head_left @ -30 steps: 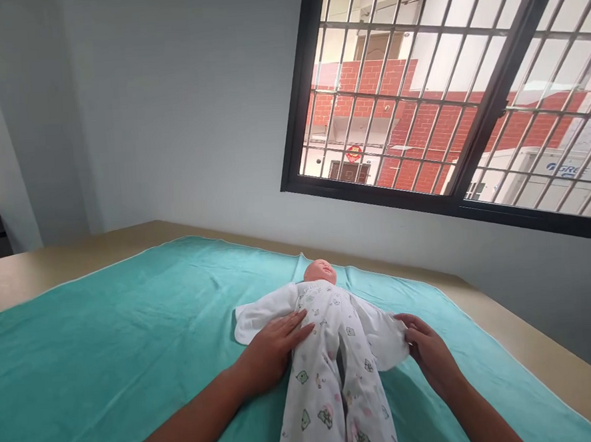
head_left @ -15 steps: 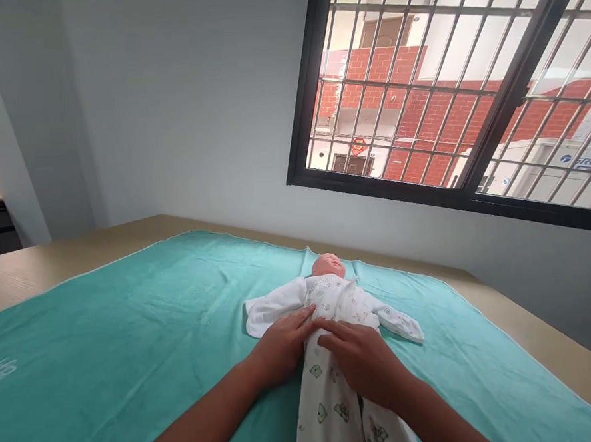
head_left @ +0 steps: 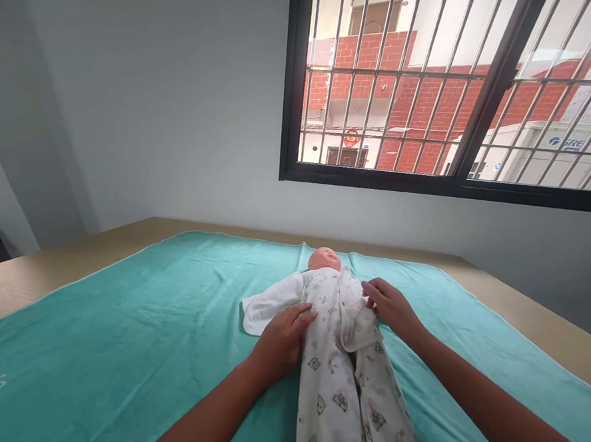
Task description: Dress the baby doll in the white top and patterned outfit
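A baby doll (head_left: 324, 259) lies on its back on a teal blanket (head_left: 132, 337), dressed in a white romper with small animal prints (head_left: 335, 378). My left hand (head_left: 283, 338) rests flat on the doll's left side, fingers stretched out over the romper. My right hand (head_left: 389, 305) is at the doll's right shoulder, its fingers pinching the romper's fabric, where the right sleeve lies folded in over the chest. The left sleeve (head_left: 268, 306) lies spread out on the blanket.
The blanket covers a tan surface (head_left: 52, 262) that runs along a grey wall. A barred window with a black frame (head_left: 432, 86) fills the upper right, with a red brick building outside. A dark opening shows at the far left edge.
My right hand moved from the sleeve's end to the doll's belly, then to its right shoulder. The right sleeve, spread out before, now lies folded over the chest. My left hand stayed put.
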The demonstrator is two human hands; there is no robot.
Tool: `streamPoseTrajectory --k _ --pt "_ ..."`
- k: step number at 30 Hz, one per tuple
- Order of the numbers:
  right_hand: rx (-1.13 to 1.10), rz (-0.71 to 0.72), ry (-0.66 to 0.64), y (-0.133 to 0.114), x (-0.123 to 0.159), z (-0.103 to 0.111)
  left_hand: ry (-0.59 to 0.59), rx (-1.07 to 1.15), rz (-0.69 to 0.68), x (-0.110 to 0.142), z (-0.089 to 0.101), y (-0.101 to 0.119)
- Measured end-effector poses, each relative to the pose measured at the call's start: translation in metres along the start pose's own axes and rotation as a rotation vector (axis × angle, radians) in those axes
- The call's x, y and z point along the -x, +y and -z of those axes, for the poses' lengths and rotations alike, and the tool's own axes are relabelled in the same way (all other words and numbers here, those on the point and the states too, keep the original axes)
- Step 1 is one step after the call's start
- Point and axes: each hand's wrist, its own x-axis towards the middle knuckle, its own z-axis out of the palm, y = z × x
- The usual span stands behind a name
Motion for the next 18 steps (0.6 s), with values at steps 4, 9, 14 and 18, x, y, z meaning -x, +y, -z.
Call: streamPoseTrajectory --k 4,9,14,18 --pt "0.311 -0.051 -0.051 -0.002 -0.041 -0.016 0.049 0.016 0.009 -0.002 0.002 0.006" --pt "0.452 -0.056 -0.116 -0.023 -0.085 -0.038 0.059 0.063 0.045 -0.001 0.002 0.003" --pt "0.397 0.046 -0.093 -0.041 -0.104 -0.061 0.062 0.111 0.091 -0.001 0.001 -0.003" --pt "0.321 0.157 -0.102 -0.054 -0.087 -0.073 0.058 0.135 0.116 -0.001 0.004 -0.004"
